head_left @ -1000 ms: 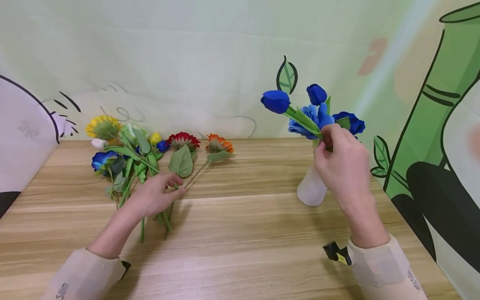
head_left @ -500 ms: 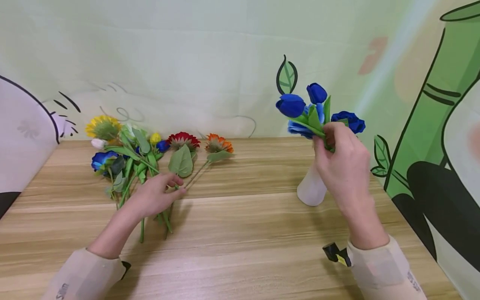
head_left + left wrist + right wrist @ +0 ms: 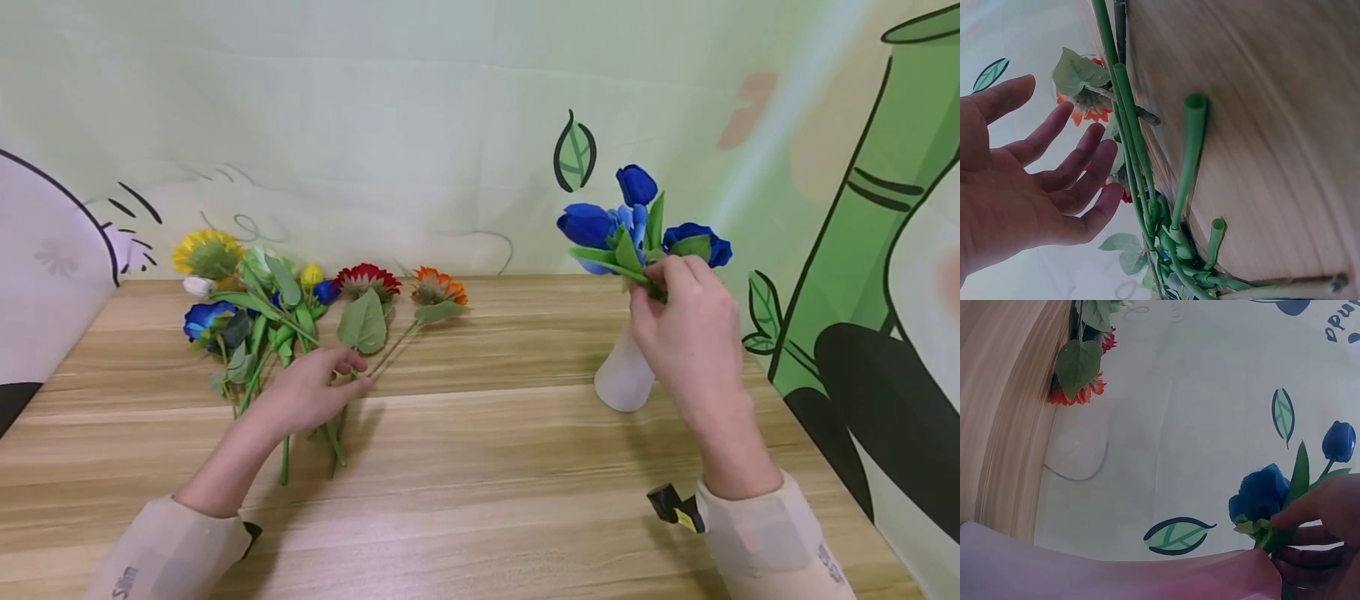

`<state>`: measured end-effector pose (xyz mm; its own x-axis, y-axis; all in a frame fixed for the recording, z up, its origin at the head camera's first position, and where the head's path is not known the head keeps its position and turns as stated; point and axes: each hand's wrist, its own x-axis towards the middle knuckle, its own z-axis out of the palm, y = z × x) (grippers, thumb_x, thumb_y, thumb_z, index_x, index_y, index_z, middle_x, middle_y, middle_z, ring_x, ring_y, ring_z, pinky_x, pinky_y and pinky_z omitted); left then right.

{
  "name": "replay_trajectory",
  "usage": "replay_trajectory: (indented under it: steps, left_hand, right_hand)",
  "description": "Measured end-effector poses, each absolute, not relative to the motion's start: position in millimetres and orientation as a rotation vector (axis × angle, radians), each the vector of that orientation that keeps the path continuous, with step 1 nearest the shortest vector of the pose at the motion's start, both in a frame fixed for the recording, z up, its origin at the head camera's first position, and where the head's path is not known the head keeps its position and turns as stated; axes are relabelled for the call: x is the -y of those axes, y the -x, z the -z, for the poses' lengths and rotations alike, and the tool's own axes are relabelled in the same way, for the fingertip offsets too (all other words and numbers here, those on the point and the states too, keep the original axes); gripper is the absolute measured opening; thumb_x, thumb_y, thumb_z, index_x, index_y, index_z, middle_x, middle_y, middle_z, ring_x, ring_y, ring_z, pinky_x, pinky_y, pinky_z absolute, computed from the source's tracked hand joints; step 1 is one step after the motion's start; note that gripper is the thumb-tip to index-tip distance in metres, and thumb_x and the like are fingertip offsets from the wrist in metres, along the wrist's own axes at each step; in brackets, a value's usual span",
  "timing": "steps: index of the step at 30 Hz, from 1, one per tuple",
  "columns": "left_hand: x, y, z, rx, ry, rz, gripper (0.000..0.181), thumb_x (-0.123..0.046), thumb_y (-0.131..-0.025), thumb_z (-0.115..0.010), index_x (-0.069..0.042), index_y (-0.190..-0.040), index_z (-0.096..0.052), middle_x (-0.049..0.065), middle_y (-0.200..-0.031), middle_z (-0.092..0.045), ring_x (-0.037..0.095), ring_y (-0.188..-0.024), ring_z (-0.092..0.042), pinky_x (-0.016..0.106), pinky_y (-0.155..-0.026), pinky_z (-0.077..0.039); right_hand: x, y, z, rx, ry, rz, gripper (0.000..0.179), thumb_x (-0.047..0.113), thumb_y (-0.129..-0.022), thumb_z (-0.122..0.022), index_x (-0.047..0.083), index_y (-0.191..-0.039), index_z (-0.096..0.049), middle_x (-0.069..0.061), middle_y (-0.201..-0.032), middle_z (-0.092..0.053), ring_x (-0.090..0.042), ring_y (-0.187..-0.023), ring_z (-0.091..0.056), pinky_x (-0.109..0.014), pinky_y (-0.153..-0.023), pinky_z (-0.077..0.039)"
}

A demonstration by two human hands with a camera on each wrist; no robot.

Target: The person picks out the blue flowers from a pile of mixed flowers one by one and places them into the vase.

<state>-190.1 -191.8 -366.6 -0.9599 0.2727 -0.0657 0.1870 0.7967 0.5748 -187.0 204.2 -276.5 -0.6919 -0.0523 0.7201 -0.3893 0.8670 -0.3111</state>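
Note:
My right hand (image 3: 692,337) pinches the green stem of a blue tulip (image 3: 585,226) just above the mouth of a white vase (image 3: 624,382). Another blue tulip (image 3: 637,184), a lighter blue flower (image 3: 633,221) and a dark blue rose (image 3: 697,242) stand in that vase. The right wrist view shows the fingers at the stems beside a blue bloom (image 3: 1260,494); the vase's mouth is partly hidden. Over the loose stems (image 3: 1194,156) on the left, my left hand (image 3: 315,387) hovers with relaxed, spread fingers, holding nothing in the left wrist view.
Loose flowers lie on the wooden table (image 3: 480,467): a yellow sunflower (image 3: 207,254), a blue rose (image 3: 206,321), a red flower (image 3: 367,281) and an orange flower (image 3: 438,288) among them. A printed cloth (image 3: 360,150) hangs behind the table.
The pinched blue tulip has swung right and lowered toward the other blue flowers over the vase. The right hand has shifted only slightly; the left hand has stayed put.

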Motion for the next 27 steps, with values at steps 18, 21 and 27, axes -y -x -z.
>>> replay_trajectory:
  steps: [18,21,27]
  left_hand:
    - [192.2,189.4,365.5,-2.824,-0.355,-0.896,0.040,-0.032,-0.103,-0.063,-0.002,-0.129,-0.064,0.026,-0.128,-0.061,0.043,-0.112,-0.060,0.057,-0.088,-0.050]
    - [192.1,189.7,365.9,-2.828,-0.364,-0.898,0.039,-0.031,-0.103,-0.063,-0.001,-0.128,-0.065,0.026,-0.127,-0.062,0.043,-0.113,-0.061,0.057,-0.088,-0.050]
    - [192.6,189.2,366.8,-2.826,-0.362,-0.909,0.038,-0.031,-0.103,-0.064,-0.001,-0.128,-0.065,0.026,-0.126,-0.062,0.043,-0.112,-0.061,0.057,-0.088,-0.050]
  right_hand:
    - [-202.9,185.9,272.8,2.165,-0.364,-0.581,0.021,0.011,-0.091,-0.080,-0.006,-0.101,-0.071,-0.020,-0.098,-0.068,-0.035,-0.083,-0.067,-0.050,-0.071,-0.056]
    - [-203.3,186.9,272.3,2.148,-0.349,-0.568,0.022,0.013,-0.090,-0.082,-0.005,-0.098,-0.073,-0.019,-0.097,-0.070,-0.036,-0.084,-0.066,-0.050,-0.071,-0.053]
    - [-204.6,190.1,271.5,2.167,-0.311,-0.570,0.019,0.012,-0.089,-0.083,-0.005,-0.093,-0.076,-0.017,-0.088,-0.069,-0.034,-0.074,-0.064,-0.047,-0.064,-0.049]
